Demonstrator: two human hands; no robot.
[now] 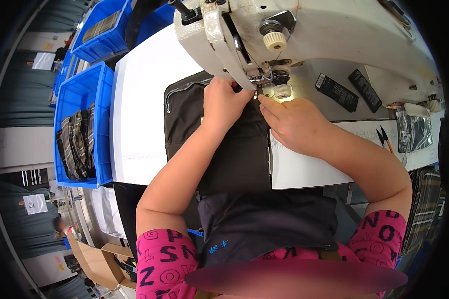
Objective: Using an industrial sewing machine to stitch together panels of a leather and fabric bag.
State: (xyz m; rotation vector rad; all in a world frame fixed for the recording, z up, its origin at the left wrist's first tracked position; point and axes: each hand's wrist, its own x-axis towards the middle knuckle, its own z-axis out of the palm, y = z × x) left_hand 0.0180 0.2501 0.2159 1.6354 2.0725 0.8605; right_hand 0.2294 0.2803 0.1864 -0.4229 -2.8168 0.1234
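A dark brown fabric bag piece (239, 154) lies on the white sewing table, its upper end under the needle area of a cream-coloured sewing machine (329, 30). A zipper (184, 88) curves round its far left corner. My left hand (223, 103) rests on the fabric, thumb and fingers pinched together at it just left of the presser foot (259, 89). From the right my right hand (298, 122) reaches in with its fingers curled, fingertips pinching the fabric's edge right by the foot. What exactly lies between the fingertips is partly hidden.
Blue bins (107, 144) holding folded plaid fabric stand at the left. Two black printed tags (336, 92) lie on the machine bed. Thread snips (385, 138) and a clear plastic bag (415, 132) are at the right. A cardboard box (97, 261) sits lower left.
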